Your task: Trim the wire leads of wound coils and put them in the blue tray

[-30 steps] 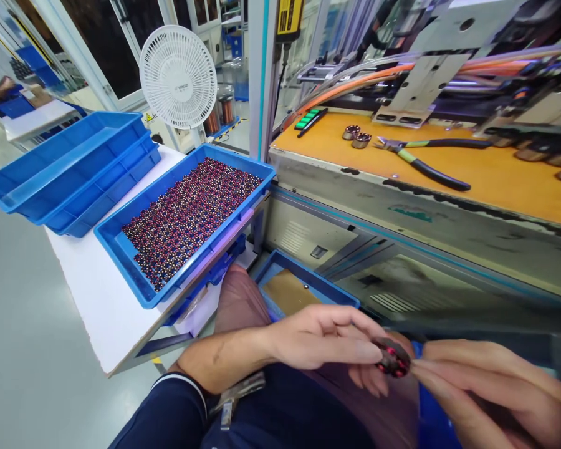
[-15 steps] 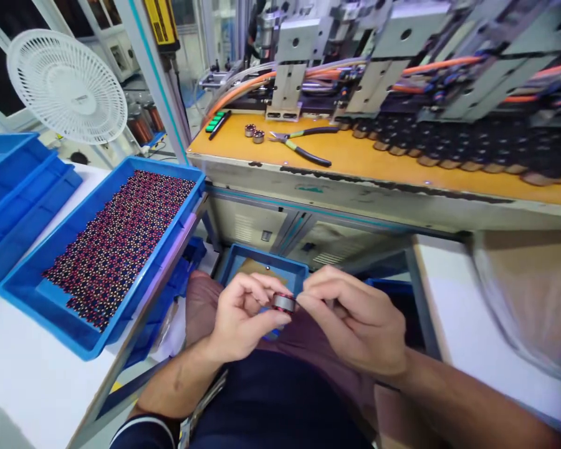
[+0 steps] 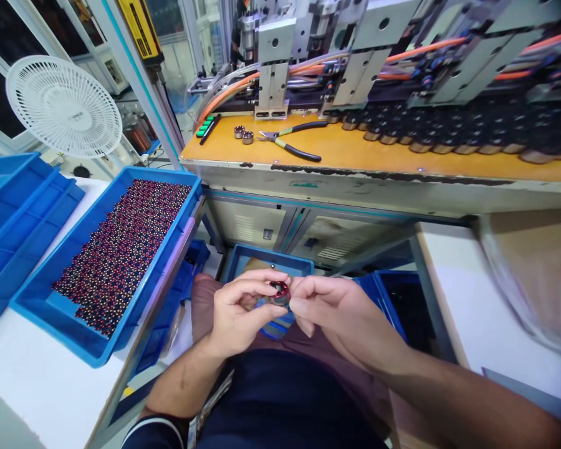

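Note:
Over my lap, my left hand pinches a small motor stator between thumb and fingers. This stator is a grey ring with dark red windings inside, and its open face is tilted up toward me. Against its right edge are the fingertips of my right hand, closed in a pinch. Whatever lies between those fingertips is too small or hidden to make out. On the left, a blue tray bears a dense layer of similar red-and-black stators.
On the orange bench lie cutting pliers, two loose stators and a black pen-like stick beside green pieces. Machinery with a row of dark cylindrical parts stands behind. A blue bin sits below my hands, and a fan at left.
The stator has been turned from side-on so its open face shows upward. My right hand has rolled, its fingers lower and nearer the stator. The whole view has shifted slightly.

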### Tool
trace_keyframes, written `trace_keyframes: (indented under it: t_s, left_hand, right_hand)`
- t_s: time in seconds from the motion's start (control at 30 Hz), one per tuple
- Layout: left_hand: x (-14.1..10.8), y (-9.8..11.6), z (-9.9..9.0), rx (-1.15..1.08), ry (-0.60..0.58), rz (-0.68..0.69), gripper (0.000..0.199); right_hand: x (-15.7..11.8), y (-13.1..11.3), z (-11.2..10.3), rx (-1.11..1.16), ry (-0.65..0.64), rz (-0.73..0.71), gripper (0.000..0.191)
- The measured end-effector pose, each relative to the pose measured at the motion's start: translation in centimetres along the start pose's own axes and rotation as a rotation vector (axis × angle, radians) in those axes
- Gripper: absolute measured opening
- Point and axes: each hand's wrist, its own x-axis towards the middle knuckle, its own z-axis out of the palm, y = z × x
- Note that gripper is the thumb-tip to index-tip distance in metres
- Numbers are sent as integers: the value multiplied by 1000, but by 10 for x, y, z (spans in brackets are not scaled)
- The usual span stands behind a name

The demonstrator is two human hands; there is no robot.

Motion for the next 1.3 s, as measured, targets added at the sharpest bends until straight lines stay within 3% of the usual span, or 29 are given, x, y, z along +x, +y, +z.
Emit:
trace_keyframes:
  t_s: [0.2, 0.33, 0.57, 0.67, 0.73, 0.8, 0.87, 0.97, 1.07, 1.2, 1.3]
  left_hand:
    - [4, 2, -1, -16, -29, 14, 40]
    - [6, 2, -1, -42, -69, 34, 41]
    - [2, -15, -13, -78, -47, -9, 20]
    - [1, -27, -20, -54, 101, -156, 8]
    - [0, -29, -23, 55, 279, -256, 8]
    - [-4, -23, -22, 240, 383, -265, 11]
    - [-8, -10, -16, 453, 311, -155, 16]
    - [-10, 13, -1, 651, 85, 47, 32]
    - [-2, 24, 12, 703, 5, 117, 45]
    - [8, 23, 17, 688, -29, 102, 36]
    - [8, 21, 14, 671, -43, 69, 34]
  right_hand:
    - [7, 6, 2, 93, -63, 83, 42]
    - [9, 11, 3, 145, -169, 33, 42]
    - [9, 19, -1, 211, -167, -98, 33]
    - [10, 13, -6, -36, -67, -323, 21]
    - [12, 9, -11, -429, 89, -611, 15]
    - [14, 8, -18, -894, 265, -898, 13]
    - [17, 11, -26, -1231, 374, -1087, 14]
    - [18, 21, -36, -1417, 371, -1199, 16]
    - [15, 25, -37, -1434, 307, -1258, 16]
    - [10, 21, -32, -1410, 243, -1329, 17]
    - [6, 14, -25, -1298, 233, -1196, 16]
